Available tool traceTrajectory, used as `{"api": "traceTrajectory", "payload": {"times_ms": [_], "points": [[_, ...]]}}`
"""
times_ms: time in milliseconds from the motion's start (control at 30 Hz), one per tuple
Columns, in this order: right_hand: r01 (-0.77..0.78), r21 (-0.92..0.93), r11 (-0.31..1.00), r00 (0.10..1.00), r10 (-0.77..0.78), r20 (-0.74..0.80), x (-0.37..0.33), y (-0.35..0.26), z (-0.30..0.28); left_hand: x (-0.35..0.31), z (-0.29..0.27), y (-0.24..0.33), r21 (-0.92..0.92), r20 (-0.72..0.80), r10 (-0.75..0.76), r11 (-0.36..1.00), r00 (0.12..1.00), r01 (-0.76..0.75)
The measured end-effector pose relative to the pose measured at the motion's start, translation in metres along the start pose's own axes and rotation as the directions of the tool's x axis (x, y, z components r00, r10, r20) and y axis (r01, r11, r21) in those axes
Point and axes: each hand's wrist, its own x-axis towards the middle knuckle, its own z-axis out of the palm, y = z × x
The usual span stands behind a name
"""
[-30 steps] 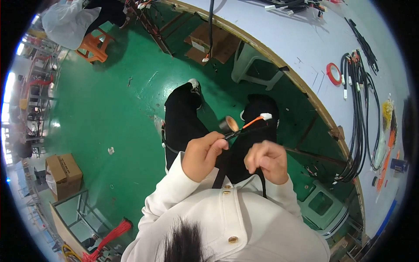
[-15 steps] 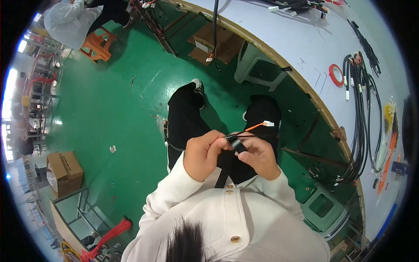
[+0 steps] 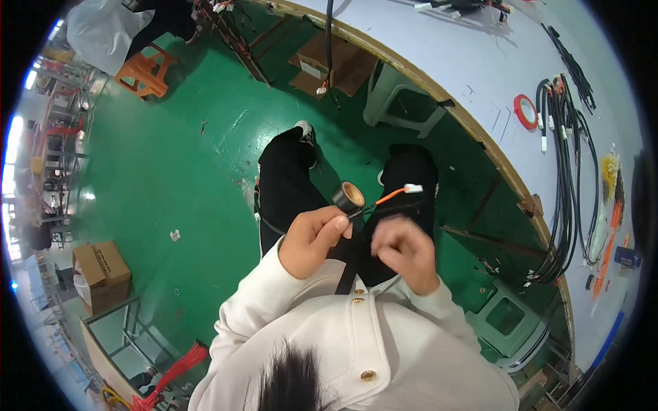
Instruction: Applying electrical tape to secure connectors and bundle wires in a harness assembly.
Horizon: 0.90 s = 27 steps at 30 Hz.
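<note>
In front of my lap, my left hand [image 3: 310,240] is closed, thumb against fingers, on a thin black cable. Just past its fingertips sits a roll of black tape [image 3: 340,201] with a tan core, touching the cable. From there an orange wire [image 3: 391,198] runs to the right and ends in a white connector [image 3: 413,188]. My right hand [image 3: 406,251] is a little to the right of the cable, apart from it. Motion blurs its curled fingers, so whether anything is in them does not show.
A white worktable [image 3: 473,75] curves along the right, bearing a bundle of black cables [image 3: 565,185] and a roll of red tape [image 3: 526,111]. Plastic stools [image 3: 507,322] stand under its edge. A cardboard box [image 3: 103,274] is on the floor to the left; a person [image 3: 99,34] sits far left.
My right hand has come away from the tape and moved slightly down and right. The tape roll now sits at my left fingertips, its core turned into view.
</note>
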Motion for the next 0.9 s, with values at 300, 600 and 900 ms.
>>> {"api": "traceTrajectory", "payload": {"times_ms": [300,600,900], "points": [[-0.162,0.152,0.975,0.978,0.137,0.159,0.03,0.003,0.0,0.002,-0.009,0.012,-0.191,0.186,-0.14,0.966,0.972,0.176],[-0.291,0.593,0.751,0.913,0.404,-0.063,0.027,-0.048,0.014,0.008,0.013,-0.007,0.769,0.09,0.53,0.501,0.843,-0.397],[0.054,-0.153,0.987,0.998,-0.055,-0.003,0.005,0.009,-0.006,0.001,0.006,0.003,0.003,0.042,-0.029,1.0,0.999,0.029]]}}
